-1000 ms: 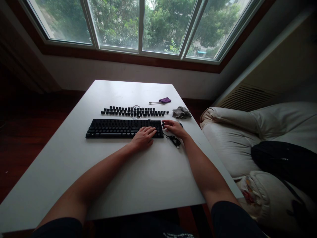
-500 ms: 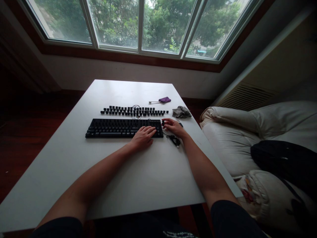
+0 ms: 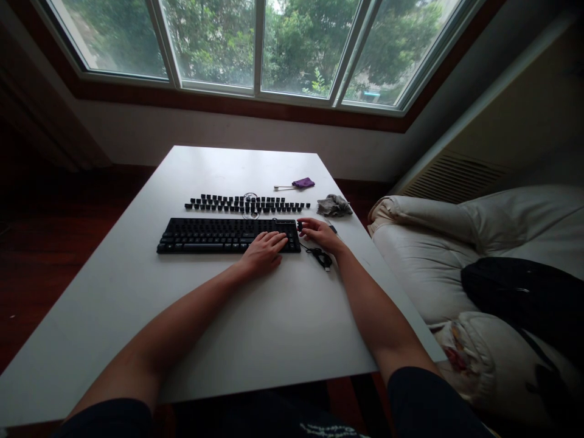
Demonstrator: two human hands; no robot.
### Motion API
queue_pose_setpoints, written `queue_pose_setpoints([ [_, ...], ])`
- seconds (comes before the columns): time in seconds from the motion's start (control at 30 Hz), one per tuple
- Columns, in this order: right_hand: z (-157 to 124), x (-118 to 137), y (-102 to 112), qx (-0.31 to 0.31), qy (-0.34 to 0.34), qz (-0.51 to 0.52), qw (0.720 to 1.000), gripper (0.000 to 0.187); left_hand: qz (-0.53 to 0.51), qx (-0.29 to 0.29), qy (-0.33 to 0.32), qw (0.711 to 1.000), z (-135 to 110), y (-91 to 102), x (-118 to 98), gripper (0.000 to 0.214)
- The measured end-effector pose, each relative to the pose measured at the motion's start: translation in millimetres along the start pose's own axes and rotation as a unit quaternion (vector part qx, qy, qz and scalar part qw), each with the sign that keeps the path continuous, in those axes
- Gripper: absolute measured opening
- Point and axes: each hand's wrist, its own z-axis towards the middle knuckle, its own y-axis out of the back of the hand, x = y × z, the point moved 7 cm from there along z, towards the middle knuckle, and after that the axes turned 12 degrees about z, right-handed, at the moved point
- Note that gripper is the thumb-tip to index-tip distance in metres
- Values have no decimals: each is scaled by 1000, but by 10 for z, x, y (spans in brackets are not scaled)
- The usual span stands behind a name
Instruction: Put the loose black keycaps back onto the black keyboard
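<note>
A black keyboard (image 3: 205, 234) lies across the white table (image 3: 241, 340). My left hand (image 3: 262, 250) rests palm down on its right end, fingers stretched over the keys there. Just off the keyboard's right edge, my right hand (image 3: 317, 233) pinches a small black keycap (image 3: 300, 226) between thumb and fingers. Beyond the keyboard, loose black keycaps (image 3: 266, 207) stand in uneven rows. The keyboard's bundled cable (image 3: 323, 258), with its plug showing, lies below my right hand. My left fingers hide part of the keys on the right.
A crumpled grey cloth (image 3: 334, 205) sits near the table's right edge. Farther back are a purple cloth (image 3: 303, 182) and a thin white brush (image 3: 283, 188). A pale sofa (image 3: 420, 261) with a dark bag (image 3: 524, 292) stands to the right, windows ahead.
</note>
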Motion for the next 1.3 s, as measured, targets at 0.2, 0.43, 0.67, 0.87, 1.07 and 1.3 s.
queue_pose_setpoints([
  [0.2, -22, 38, -35, 13, 1, 5, 1000, 50, 1, 1, 3, 1000, 5, -13, 3, 58],
  [0.43, -46, 81, -71, 17, -4, 14, 1000, 51, -1, -2, 2, 1000, 1, -11, 3, 58],
  [0.67, -46, 74, -62, 17, -3, 8, 1000, 52, -1, 4, 2, 1000, 4, -15, 4, 58],
  [0.87, -41, 47, -42, 16, -5, 5, 1000, 52, -2, 5, 0, 1000, 5, -12, -2, 58],
  [1.07, -48, 66, -57, 22, -10, 4, 1000, 52, -2, 3, -1, 1000, 7, -7, 0, 58],
  [1.3, -54, 79, -67, 21, -8, 4, 1000, 52, -6, 3, 0, 1000, 6, 4, 4, 58],
])
